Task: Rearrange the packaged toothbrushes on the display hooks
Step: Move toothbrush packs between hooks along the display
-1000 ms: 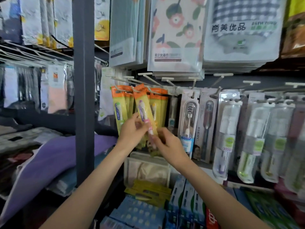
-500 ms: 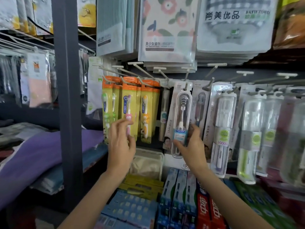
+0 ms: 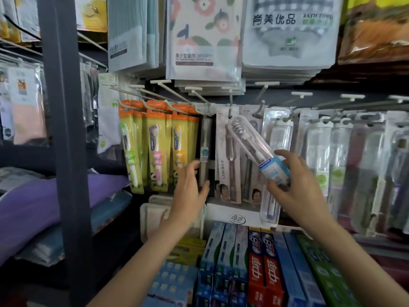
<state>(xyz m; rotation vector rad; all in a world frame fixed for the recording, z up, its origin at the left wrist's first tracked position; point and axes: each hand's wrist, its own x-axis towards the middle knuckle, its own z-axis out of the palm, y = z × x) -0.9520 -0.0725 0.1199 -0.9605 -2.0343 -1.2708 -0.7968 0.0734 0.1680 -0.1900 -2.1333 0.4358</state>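
Setting: shop display w/ rows of peg hooks (image 3: 200, 97), towel packs hanging above, toothpaste boxes (image 3: 264, 270) shelved below.
Left hooks: orange-and-yellow kids' toothbrush packs (image 3: 155, 145) hang straight – that section looks sorted.
Right hand (image 3: 296, 185): grips the blue-labelled lower end of a clear-blister toothbrush pack (image 3: 251, 144), fingers curled round it.
Pack position: tilted, head end up-left near its hook, base swung out to the right; whether its hole is on the peg, can't tell.
Left hand (image 3: 190, 187): holds nothing, fingers loosely spread, touching a slim beige toothbrush pack (image 3: 204, 151).
Change: half a sec ago the clear pack hung straight and the left hand was at the kids' packs – work has moved one section right.
Meaning: likely lifting this pack off or re-seating it.
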